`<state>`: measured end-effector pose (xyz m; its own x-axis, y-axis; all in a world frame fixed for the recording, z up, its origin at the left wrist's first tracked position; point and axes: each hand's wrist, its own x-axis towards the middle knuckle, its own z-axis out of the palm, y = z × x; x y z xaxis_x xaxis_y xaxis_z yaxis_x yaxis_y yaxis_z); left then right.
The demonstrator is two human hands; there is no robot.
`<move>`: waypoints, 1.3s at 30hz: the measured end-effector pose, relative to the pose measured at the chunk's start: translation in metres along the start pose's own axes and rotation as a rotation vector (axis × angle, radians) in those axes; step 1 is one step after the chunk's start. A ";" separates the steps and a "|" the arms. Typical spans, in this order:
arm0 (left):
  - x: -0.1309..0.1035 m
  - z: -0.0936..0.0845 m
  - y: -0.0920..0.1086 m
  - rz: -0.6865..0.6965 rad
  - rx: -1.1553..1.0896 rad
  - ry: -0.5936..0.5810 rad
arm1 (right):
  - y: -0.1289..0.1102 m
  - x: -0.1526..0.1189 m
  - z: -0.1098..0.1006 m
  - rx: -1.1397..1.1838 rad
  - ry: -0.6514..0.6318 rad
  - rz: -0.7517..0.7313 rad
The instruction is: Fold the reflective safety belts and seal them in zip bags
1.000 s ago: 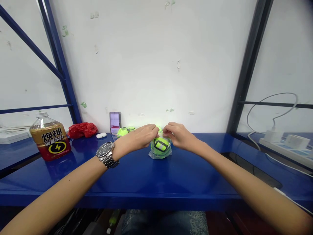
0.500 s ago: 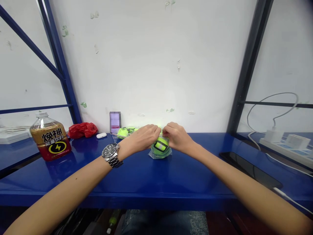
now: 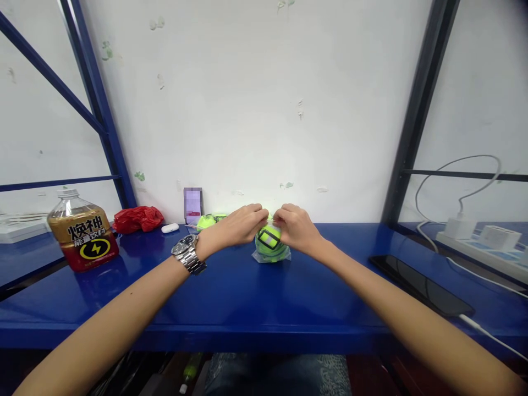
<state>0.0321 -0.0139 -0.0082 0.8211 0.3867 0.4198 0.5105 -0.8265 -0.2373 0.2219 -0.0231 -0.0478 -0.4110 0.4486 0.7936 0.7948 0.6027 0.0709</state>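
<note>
A clear plastic bag [image 3: 270, 254] with a folded neon-yellow item, marked by a black-edged grey stripe like a reflective vest's, stands on the blue table [image 3: 264, 300]. My left hand [image 3: 244, 224], a metal watch on its wrist, pinches the bag's upper edge from the left. From the right, my right hand [image 3: 297, 226] is closed on the same top edge, fingertips close to those of the left. The fingers cover most of the bag's opening. Behind my left hand, more neon-yellow bundles [image 3: 208, 221] lie near the wall, partly hidden.
At left stand a large drink bottle [image 3: 84, 231], a red plastic bag [image 3: 138, 219] and a small white case [image 3: 170, 227]. A phone [image 3: 193, 205] leans on the wall. At right lie a black phone [image 3: 421, 283] on a cable and a power strip [image 3: 487, 250].
My hands have shifted slightly at the bag's top, and the bag sits a little higher and more upright. The view has moved slightly.
</note>
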 end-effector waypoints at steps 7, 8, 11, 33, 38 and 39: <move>-0.003 -0.007 0.005 0.062 -0.065 -0.039 | -0.003 -0.002 -0.009 0.072 -0.070 -0.097; -0.004 -0.006 0.006 0.066 -0.058 -0.032 | -0.003 -0.002 -0.010 0.106 -0.076 -0.100; -0.005 -0.003 0.007 0.055 -0.041 -0.023 | -0.001 -0.003 -0.011 0.169 -0.094 -0.130; -0.011 0.010 -0.006 -0.082 0.115 0.015 | 0.021 -0.005 -0.005 -0.009 -0.062 0.115; -0.011 0.016 -0.013 -0.109 0.131 0.079 | 0.023 -0.006 -0.003 0.005 -0.019 0.104; -0.012 0.016 -0.015 -0.109 0.126 0.089 | 0.024 -0.006 -0.006 0.035 -0.017 0.076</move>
<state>0.0184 0.0002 -0.0240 0.7362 0.4289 0.5235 0.6277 -0.7219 -0.2914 0.2460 -0.0149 -0.0473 -0.3581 0.5046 0.7856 0.8081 0.5890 -0.0100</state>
